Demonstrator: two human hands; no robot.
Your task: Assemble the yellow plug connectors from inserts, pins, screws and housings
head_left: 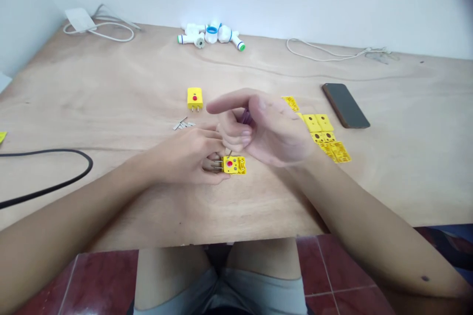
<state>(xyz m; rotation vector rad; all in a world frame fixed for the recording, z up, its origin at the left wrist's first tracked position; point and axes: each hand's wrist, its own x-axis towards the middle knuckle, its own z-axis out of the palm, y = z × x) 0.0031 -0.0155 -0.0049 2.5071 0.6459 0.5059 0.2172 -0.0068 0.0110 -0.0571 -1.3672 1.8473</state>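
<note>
The left hand [185, 155] grips a yellow connector [233, 165] at six o'clock; the right hand [269, 130] closes on a purple handle [246, 118]. A pinned plug [194, 99] stands assembled at eleven, with loose pins [183, 123] at nine and yellow housing halves [325, 135] left at three.

Small workshop: plywood bench [121, 83], tiled floor [99, 280]

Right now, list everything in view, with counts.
yellow plastic connector, red dot: 1, yellow, at left fingers
two-pin plastic plug, red dot: 1, yellow, farther back
metal pins: several, silver, left of centre
plastic connector parts: several, yellow, right of hands
smartphone: 1, black, far right
plastic pipe fittings: several, white, back edge
black cable: 1, black, left edge
white cords: 2, white, back edge
left hand: 1, bare, on the connector
right hand: 1, bare, holding purple-handled tool
</note>
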